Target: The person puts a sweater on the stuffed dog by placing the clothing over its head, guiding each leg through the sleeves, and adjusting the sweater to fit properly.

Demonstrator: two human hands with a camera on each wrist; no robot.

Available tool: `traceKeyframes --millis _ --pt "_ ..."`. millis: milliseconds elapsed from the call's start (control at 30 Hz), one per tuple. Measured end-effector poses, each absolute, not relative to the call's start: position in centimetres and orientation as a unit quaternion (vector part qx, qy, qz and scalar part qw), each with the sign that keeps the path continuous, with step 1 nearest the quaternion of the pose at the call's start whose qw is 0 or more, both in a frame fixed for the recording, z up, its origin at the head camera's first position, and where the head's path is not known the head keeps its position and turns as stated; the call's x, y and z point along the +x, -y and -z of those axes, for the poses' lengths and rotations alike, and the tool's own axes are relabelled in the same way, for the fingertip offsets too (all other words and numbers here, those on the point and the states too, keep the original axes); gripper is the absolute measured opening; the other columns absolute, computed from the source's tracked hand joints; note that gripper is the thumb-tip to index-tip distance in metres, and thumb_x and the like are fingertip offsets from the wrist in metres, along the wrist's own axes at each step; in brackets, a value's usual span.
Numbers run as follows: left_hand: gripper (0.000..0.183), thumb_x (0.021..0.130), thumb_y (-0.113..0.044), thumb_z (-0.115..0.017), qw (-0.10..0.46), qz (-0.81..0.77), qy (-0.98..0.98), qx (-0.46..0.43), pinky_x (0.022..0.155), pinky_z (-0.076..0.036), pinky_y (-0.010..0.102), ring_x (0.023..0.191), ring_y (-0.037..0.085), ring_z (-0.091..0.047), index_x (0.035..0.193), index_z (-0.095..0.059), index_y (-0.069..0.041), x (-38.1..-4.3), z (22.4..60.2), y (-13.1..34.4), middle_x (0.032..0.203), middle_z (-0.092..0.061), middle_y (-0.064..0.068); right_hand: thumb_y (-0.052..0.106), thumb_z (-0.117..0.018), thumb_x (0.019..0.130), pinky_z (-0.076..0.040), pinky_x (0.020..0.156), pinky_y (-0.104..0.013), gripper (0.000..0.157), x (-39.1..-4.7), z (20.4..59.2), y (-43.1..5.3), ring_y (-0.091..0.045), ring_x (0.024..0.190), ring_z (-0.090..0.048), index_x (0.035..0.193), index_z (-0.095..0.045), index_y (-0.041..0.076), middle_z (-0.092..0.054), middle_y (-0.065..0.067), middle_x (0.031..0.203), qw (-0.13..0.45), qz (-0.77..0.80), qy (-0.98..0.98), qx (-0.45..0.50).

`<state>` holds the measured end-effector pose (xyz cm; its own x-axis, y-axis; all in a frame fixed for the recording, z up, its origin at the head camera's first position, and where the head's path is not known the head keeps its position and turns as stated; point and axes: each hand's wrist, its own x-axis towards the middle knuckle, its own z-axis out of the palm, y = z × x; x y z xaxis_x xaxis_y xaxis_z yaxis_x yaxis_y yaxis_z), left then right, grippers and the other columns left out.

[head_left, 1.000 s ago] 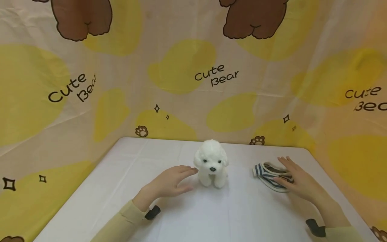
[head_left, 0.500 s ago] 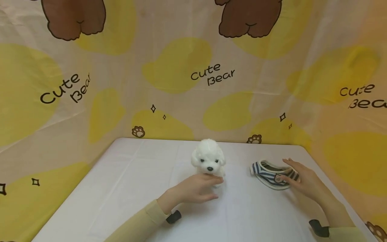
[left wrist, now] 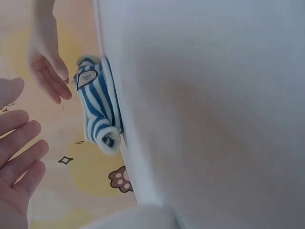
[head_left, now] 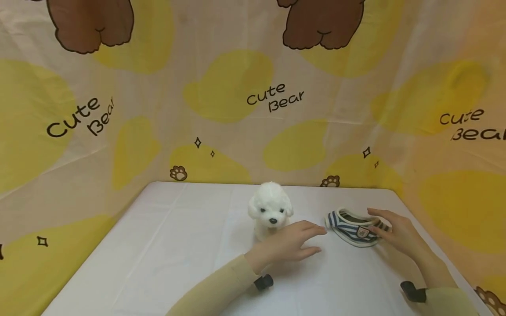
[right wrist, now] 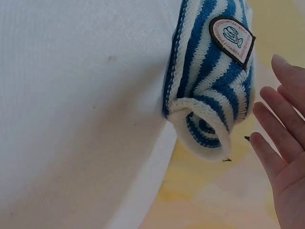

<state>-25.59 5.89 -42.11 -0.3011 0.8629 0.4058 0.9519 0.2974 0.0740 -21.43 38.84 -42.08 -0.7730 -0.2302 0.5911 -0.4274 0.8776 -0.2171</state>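
Note:
A white plush dog (head_left: 270, 202) sits upright near the middle of the table, facing me. My left hand (head_left: 287, 242) is stretched out in front of it and hides its lower body; the fingers are extended towards a small blue-and-white striped knitted garment (head_left: 348, 229). A badge (right wrist: 232, 40) shows on the knit in the right wrist view, along with an open sleeve end. At the garment's right end is my right hand (head_left: 398, 235), fingers extended and thumb near the badge. Whether it touches the knit is unclear. Nothing is held in the left hand.
The white table (head_left: 189, 245) has rounded back corners. Behind and beside it hangs a printed cloth (head_left: 229, 87) with bears, paw marks and lettering. Each wrist carries a black strap piece, such as the left one (head_left: 264, 282).
My left hand has moved right, from beside the dog across its front towards the garment. My right hand stays by the garment's right end. The head view has shifted slightly.

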Motion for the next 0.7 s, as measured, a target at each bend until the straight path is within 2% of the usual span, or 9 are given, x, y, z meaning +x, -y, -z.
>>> traceKeyframes --millis 167,267,333,400,500,567,700 --pt "0.041 0.095 -0.035 -0.056 0.121 0.183 0.810 -0.544 0.101 -0.036 0.014 0.119 0.007 -0.053 0.131 -0.054 -0.017 -26.4 41.7 -8.6 0.127 -0.059 -0.005 0.013 -0.083 0.068 -0.028 0.082 0.003 0.046 -21.9 42.3 -39.3 0.015 0.105 -0.047 0.111 -0.068 0.009 -0.071 -0.007 0.105 0.284 -0.175 0.926 0.176" --pt "0.039 0.093 -0.032 -0.059 0.112 0.200 0.815 -0.532 0.099 -0.038 0.014 0.117 0.008 -0.053 0.129 -0.056 -0.016 -27.1 41.7 -10.0 0.124 -0.061 -0.004 0.012 -0.083 0.067 -0.032 0.081 0.002 0.044 -22.2 42.5 -39.4 0.007 0.102 -0.054 0.109 -0.068 0.009 -0.071 -0.007 0.104 0.280 -0.171 0.928 0.178" --pt "0.038 0.092 -0.031 -0.061 0.110 0.206 0.819 -0.524 0.098 -0.039 0.014 0.115 0.008 -0.054 0.127 -0.057 -0.016 -27.7 41.7 -10.9 0.122 -0.061 -0.003 0.011 -0.083 0.068 -0.042 0.079 -0.006 0.043 -22.4 42.6 -39.4 -0.005 0.099 -0.060 0.108 -0.069 0.008 -0.072 -0.007 0.103 0.275 -0.168 0.930 0.178" --pt "0.038 0.092 -0.029 -0.062 0.104 0.211 0.824 -0.515 0.098 -0.039 0.015 0.115 0.008 -0.054 0.127 -0.058 -0.016 -28.3 41.8 -11.8 0.122 -0.061 -0.003 0.010 -0.083 0.068 -0.052 0.075 -0.019 0.042 -22.5 42.6 -39.5 -0.018 0.096 -0.063 0.108 -0.069 0.007 -0.072 -0.008 0.103 0.265 -0.167 0.933 0.177" --pt "0.037 0.092 -0.029 -0.060 0.090 0.219 0.831 -0.504 0.100 -0.038 0.016 0.116 0.008 -0.053 0.127 -0.058 -0.016 -29.2 42.0 -13.2 0.124 -0.061 -0.003 0.008 -0.082 0.069 -0.055 0.071 -0.042 0.040 -22.5 42.6 -39.6 -0.030 0.092 -0.064 0.107 -0.069 0.004 -0.071 -0.011 0.101 0.251 -0.174 0.936 0.176" --pt "0.036 0.093 -0.029 -0.060 0.079 0.227 0.833 -0.499 0.100 -0.038 0.017 0.116 0.009 -0.053 0.126 -0.059 -0.015 -29.7 42.0 -14.0 0.125 -0.061 -0.003 0.007 -0.082 0.068 -0.054 0.070 -0.046 0.039 -22.5 42.6 -39.7 -0.032 0.091 -0.064 0.106 -0.070 0.004 -0.071 -0.011 0.101 0.246 -0.179 0.936 0.175" --pt "0.034 0.091 -0.025 -0.062 0.064 0.235 0.835 -0.494 0.099 -0.039 0.017 0.113 0.010 -0.055 0.123 -0.062 -0.014 -30.6 42.2 -15.2 0.123 -0.063 -0.002 0.007 -0.083 0.067 -0.054 0.069 -0.042 0.038 -22.5 42.6 -39.8 -0.027 0.088 -0.064 0.103 -0.071 0.006 -0.072 -0.008 0.099 0.248 -0.173 0.937 0.177"
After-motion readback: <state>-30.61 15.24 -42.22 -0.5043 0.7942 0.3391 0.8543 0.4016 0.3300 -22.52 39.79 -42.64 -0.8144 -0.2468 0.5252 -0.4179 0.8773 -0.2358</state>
